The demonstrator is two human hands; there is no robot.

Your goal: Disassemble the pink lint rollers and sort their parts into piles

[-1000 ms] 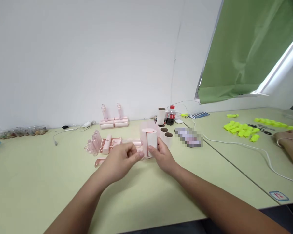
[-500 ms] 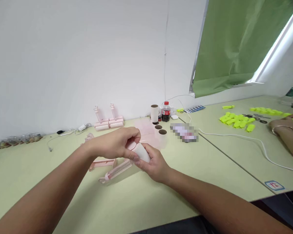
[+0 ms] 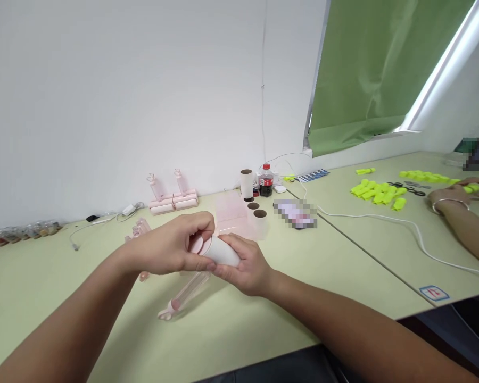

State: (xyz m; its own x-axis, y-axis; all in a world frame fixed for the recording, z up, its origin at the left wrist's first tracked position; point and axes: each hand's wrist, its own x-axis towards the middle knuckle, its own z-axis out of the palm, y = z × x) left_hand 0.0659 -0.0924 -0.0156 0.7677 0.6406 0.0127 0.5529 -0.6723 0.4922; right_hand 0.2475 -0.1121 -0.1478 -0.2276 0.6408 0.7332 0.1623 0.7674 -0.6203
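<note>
My right hand [image 3: 245, 266] is closed around a white lint roll [image 3: 226, 252], held tilted just above the table. My left hand [image 3: 179, 242] pinches a round pink end piece [image 3: 196, 244] at the roll's left end. A thin gap shows between the pink piece and the roll's rim. Below the hands, a clear pink handle [image 3: 186, 292] with a loop end lies slantwise on the table; its upper end is hidden by my hands. More pink plastic handles [image 3: 140, 229] lie behind my left wrist, partly covered.
Two pink lint rollers [image 3: 173, 201] stand by the wall. Several cardboard-cored rolls [image 3: 246, 185], a pink translucent sheet [image 3: 229, 207], a cola bottle [image 3: 266, 182] and a blurred phone-like object [image 3: 295, 213] sit beyond. A co-worker's hand [image 3: 451, 199] is near yellow-green pieces [image 3: 377, 191] at right.
The view has swung slightly right. My left hand has drawn the pink end piece a little away from the roll, which now lies more level. The pink bracket behind is mostly hidden.
</note>
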